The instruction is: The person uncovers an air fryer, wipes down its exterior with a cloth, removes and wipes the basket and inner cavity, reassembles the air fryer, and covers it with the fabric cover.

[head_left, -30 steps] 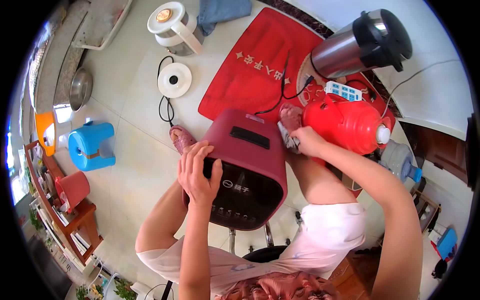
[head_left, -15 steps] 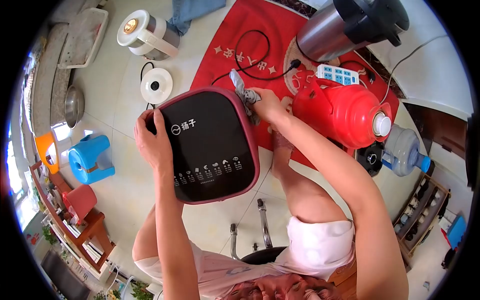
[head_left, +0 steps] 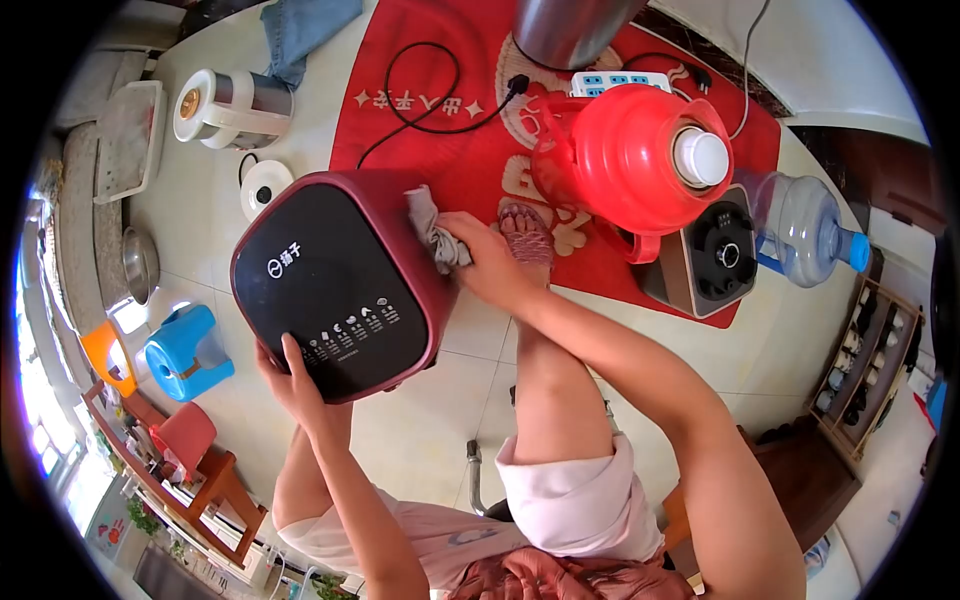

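Maroon appliance [head_left: 420, 260] with black front panel [head_left: 330, 290] sits in front of the person, tilted, panel facing up toward the head camera; what bears its weight, cannot tell. Left hand [head_left: 293, 385] at its lower left corner, grip closed around the edge, thumb over the panel. Right hand [head_left: 485, 255] has its grip bunched on a grey cloth [head_left: 437, 238], cloth touching the appliance's right side. Behind it, red mat [head_left: 480, 165] on tile floor [head_left: 470, 365]; black cord [head_left: 457, 75] looped on the mat, ending in a plug [head_left: 517, 85]. Right of the right hand: red flask [head_left: 640, 150] with white cap [head_left: 702, 157], just beside a machine with a knob [head_left: 715, 255]. Clear water bottle [head_left: 800, 230] next to that. Power strip [head_left: 610, 83] behind the flask, partly hidden. Left side: white-lidded jug [head_left: 235, 108], round white lid [head_left: 266, 188] near the appliance, blue stool [head_left: 190, 355] well apart on the floor.
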The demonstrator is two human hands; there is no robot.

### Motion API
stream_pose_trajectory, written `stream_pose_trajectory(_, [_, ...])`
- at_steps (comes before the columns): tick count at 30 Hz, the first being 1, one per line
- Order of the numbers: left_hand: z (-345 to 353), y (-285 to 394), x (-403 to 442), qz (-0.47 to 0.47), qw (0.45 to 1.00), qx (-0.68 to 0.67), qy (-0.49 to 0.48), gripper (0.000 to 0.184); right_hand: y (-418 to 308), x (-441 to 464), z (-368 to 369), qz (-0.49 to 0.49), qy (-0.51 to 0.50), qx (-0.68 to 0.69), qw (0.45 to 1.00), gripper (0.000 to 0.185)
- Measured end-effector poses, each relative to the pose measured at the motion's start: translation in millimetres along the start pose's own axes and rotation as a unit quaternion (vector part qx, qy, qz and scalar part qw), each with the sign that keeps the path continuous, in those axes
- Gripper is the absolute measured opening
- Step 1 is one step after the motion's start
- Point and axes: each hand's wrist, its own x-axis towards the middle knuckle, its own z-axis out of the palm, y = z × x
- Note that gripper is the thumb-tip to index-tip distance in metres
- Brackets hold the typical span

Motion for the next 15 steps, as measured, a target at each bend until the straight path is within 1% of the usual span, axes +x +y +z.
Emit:
stream_pose_trajectory(1, [-3, 4, -10, -0.044, 0.993, -0.09, -0.056, 0.051, 14, 1, -5, 0.059, -0.043, -0.047, 0.996, 0.047])
stream_pose_trajectory(2, [-3, 7, -12, -0.086, 0.974, -0.178, -0.113, 0.048, 28, 2, -13, 0.118, -0.083, -0.093, 0.985, 0.048])
stream_pose_trajectory(3, [-2, 7, -8, -0.155, 0.948, -0.248, -0.124, 0.046, 35, 2, -16, 0.178, -0.121, -0.137, 0.967, 0.048])
stream_pose_trajectory(4, [-2, 6, -7, -0.227, 0.912, -0.315, -0.129, 0.044, 20, 1, -13, 0.15, -0.037, -0.062, 0.986, 0.049])
stream_pose_trajectory(6, [-8, 2, -7, -0.362, 0.811, -0.444, -0.121, 0.04, 1, 0, 6, 0.06, 0.013, 0.021, 0.998, 0.05])
stream_pose_trajectory(7, [-12, -10, 2, -0.344, 0.823, -0.43, -0.138, 0.039, -4, 2, 11, 0.014, 0.046, 0.062, 0.997, 0.05])
stream_pose_trajectory(8, [-19, -32, 13, -0.326, 0.834, -0.417, -0.154, 0.039, -4, 12, 9, 0.101, 0.023, 0.082, 0.991, 0.049])
stream_pose_trajectory(9, [-24, -45, 20, -0.307, 0.844, -0.405, -0.168, 0.038, -11, 22, 8, 0.103, 0.025, 0.078, 0.991, 0.049])
stream_pose_trajectory(11, [-9, -9, 9, -0.288, 0.871, -0.373, -0.142, 0.047, -26, 37, 9, 0.113, 0.02, 0.069, 0.991, 0.048])
stream_pose_trajectory(12, [-2, 2, 8, -0.279, 0.882, -0.357, -0.127, 0.052, -22, 44, 9, 0.106, 0.02, 0.074, 0.991, 0.047])
stream_pose_trajectory(15, [-7, -21, 43, -0.202, 0.921, -0.291, -0.159, 0.046, -15, 68, 8, 0.056, 0.028, 0.052, 0.997, 0.048])
